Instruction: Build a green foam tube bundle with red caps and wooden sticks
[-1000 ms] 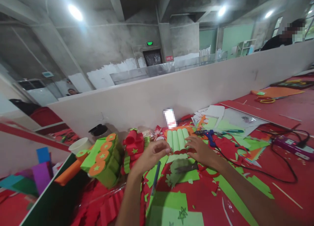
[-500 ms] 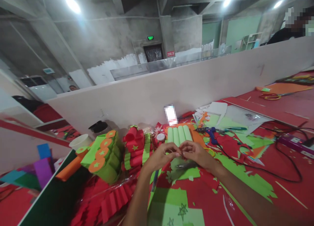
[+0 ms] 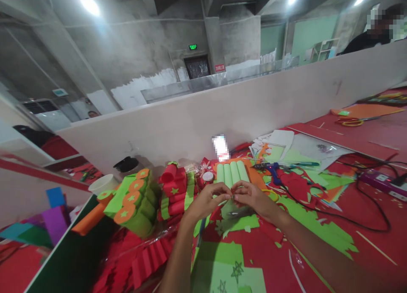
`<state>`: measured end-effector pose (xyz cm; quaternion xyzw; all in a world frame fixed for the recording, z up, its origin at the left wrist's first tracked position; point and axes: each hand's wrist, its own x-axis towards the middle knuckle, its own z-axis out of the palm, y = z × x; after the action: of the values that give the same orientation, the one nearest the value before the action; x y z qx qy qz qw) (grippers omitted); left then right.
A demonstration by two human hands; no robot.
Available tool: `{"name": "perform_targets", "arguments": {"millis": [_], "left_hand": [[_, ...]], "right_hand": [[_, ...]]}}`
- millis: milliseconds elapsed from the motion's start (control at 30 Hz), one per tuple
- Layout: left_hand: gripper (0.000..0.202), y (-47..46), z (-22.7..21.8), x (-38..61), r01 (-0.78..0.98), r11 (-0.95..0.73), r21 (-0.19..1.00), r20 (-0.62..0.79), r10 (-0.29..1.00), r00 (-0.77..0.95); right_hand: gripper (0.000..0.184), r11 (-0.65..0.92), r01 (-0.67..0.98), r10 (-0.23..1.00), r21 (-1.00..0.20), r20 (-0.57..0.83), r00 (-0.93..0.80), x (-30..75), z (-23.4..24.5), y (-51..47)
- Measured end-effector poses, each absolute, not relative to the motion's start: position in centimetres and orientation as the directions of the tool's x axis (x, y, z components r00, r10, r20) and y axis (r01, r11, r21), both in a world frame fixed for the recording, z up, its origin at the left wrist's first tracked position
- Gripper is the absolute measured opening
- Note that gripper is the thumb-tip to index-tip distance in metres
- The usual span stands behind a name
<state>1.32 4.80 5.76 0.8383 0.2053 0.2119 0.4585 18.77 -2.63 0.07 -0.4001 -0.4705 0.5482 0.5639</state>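
My left hand (image 3: 214, 198) and my right hand (image 3: 249, 195) meet over the table, thumbs and forefingers pinched together at one spot. Whatever sits between the fingertips is too small to make out. Just behind the hands lies a row of pale green rolled tubes (image 3: 232, 171), partly covered by my fingers. Below my hands are a green sheet (image 3: 244, 224) and small green cut-out pieces. Nearer to me lies a light green sheet (image 3: 206, 272) with stars drawn on it in dark lines.
To the left stand green rolls with orange star-marked ends (image 3: 133, 199) and a red bundle with a gold star (image 3: 174, 191). A blue glue gun (image 3: 272, 172) with a black cord lies right among paper scraps. A white partition (image 3: 178, 127) closes off the back.
Both hands stay pinched together at nearly the same place, with slight finger movement. The whole view has shifted a little.
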Motion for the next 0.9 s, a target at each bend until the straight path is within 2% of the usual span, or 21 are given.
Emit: {"name": "perform_targets", "arguments": {"millis": [100,367,633,900], "left_hand": [[0.019,4.9,5.8,1.3,0.165,-0.507,0.846,0.155,0.53,0.834],[0.025,5.5,5.4,1.1,0.249,-0.452,0.857,0.066,0.574,0.816],[0.024,5.3,5.1,1.4,0.294,-0.484,0.824,0.031,0.557,0.83],[0.02,5.3,5.0,1.3,0.328,-0.513,0.793,0.006,0.545,0.838]], "right_hand": [[0.03,0.114,-0.231,0.993,-0.966,0.119,-0.012,18.8,-0.3,-2.4],[0.026,0.167,-0.073,0.981,-0.983,0.158,0.116,19.2,-1.2,-1.6],[0.023,0.161,-0.009,0.982,-0.987,0.159,0.101,19.2,-0.9,-1.8],[0.022,0.159,-0.023,0.983,-0.987,0.156,0.099,19.2,-0.9,-1.7]]}}
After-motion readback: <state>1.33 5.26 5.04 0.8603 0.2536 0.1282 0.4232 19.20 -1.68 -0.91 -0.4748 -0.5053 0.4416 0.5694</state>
